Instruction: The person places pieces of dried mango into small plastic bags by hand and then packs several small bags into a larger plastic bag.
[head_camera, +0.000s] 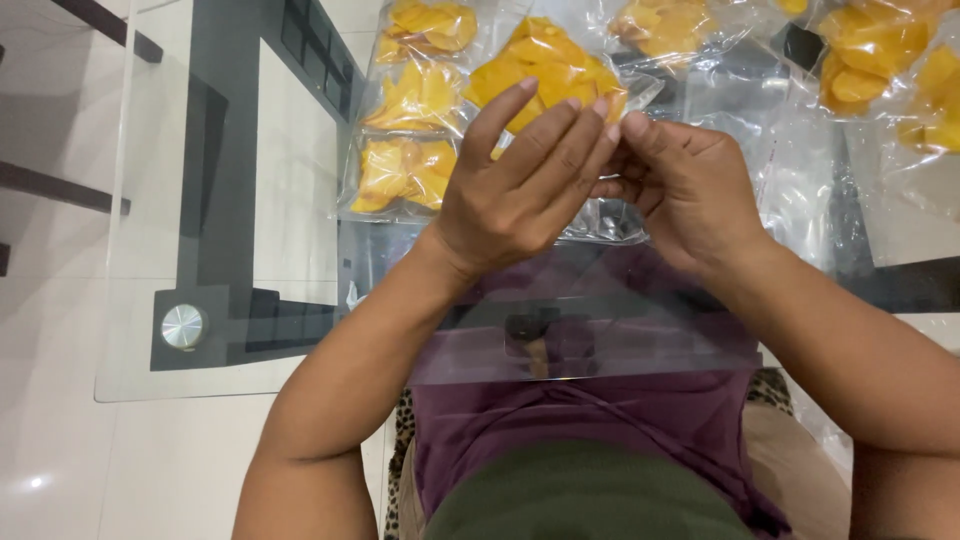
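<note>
Both hands (600, 180) pinching clear bag (550, 70), orange-yellow slices inside, possibly chips

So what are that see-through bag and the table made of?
The clear crinkly bag of yellow slices, held by the left hand and right hand, looks like thin glossy plastic: it wrinkles and glints. The transparent tabletop seems to be glass: the floor shows through it, with sharp edges.

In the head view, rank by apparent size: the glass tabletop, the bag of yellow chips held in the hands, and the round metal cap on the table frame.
1. Glass tabletop, by far the largest.
2. Held bag of yellow chips, raised nearer the camera, so it may look bigger than it is.
3. Round metal cap, smallest.
</note>
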